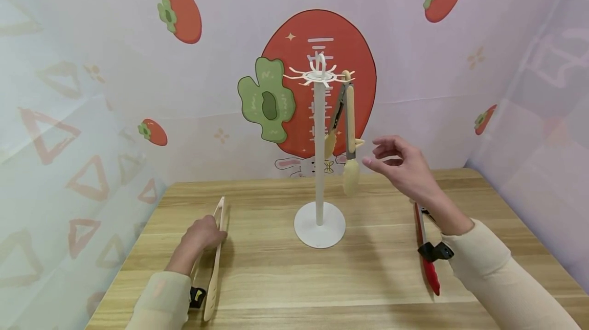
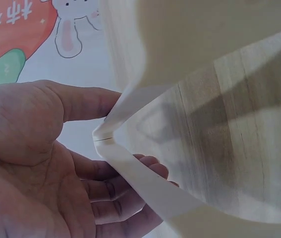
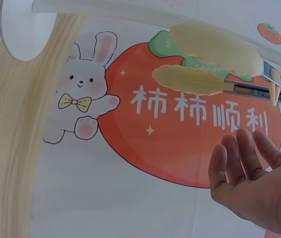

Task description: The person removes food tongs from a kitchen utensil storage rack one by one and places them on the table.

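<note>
My left hand (image 1: 202, 235) holds a pair of pale wood-coloured tongs (image 1: 215, 273) at the left of the table. In the left wrist view, its thumb and fingers grip the two arms of the tongs (image 2: 152, 196) near the hinged end, and the arms spread apart. A beige-and-metal pair of tongs (image 1: 350, 120) hangs by its loop from the right side of a white hook stand (image 1: 319, 166). Beside these hanging tongs is my right hand (image 1: 407, 166), raised with fingers loosely bent and holding nothing. The right wrist view shows its palm (image 3: 266, 193) below the hanging tongs' beige heads (image 3: 214, 47).
Red tongs (image 1: 430, 271) lie on the wooden table (image 1: 276, 289) at the right, partly behind the right forearm. The stand's round base (image 1: 307, 233) sits mid-table. A printed cloth backdrop (image 1: 221, 69) rises behind and at both sides.
</note>
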The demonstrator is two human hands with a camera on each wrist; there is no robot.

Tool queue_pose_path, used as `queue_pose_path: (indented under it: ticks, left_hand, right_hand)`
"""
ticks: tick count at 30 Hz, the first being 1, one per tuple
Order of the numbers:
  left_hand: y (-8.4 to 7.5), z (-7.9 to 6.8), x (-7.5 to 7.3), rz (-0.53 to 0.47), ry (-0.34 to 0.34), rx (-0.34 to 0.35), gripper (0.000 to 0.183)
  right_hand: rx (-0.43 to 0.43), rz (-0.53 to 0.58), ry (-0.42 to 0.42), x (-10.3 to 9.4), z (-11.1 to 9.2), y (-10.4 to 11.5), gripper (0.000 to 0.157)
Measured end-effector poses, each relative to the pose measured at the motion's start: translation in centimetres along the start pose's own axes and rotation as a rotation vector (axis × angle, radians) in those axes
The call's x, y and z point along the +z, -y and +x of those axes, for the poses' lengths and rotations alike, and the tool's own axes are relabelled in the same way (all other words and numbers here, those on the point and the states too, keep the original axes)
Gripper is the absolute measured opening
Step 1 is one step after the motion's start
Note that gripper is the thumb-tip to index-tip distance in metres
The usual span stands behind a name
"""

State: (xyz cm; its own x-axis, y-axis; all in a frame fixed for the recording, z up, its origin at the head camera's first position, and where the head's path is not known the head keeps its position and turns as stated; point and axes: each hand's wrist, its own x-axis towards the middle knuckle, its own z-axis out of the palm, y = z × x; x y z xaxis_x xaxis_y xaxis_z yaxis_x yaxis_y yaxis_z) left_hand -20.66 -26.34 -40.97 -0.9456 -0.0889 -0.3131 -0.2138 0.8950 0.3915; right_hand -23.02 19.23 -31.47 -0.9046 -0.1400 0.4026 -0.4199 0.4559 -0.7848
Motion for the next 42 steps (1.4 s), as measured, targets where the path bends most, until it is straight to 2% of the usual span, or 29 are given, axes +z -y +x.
queue_pose_path:
  ticks: [11, 21, 34, 42]
  left_hand:
    - [0.0, 0.1, 0.1, 0.033, -0.001, -0.023, 0.038]
    - [0.2, 0.2, 0.3, 0.030, -0.004, -0.013, 0.037]
    - [0.6, 0.4, 0.6, 0.033, 0.004, -0.027, 0.039]
    - [0.7, 0.4, 0.8, 0.032, 0.001, -0.032, 0.038]
  right_hand:
    - [0.003, 0.004, 0.015, 0.2, 0.7, 0.2, 0.056]
    - [-0.023, 0.023, 0.026, 0.4, 1.5, 0.3, 0.057]
    - [-0.011, 0.047, 0.027, 0.6, 2.0, 0.9, 0.056]
    - [-0.015, 0.077, 0.047, 0.6, 2.4, 1.1, 0.061]
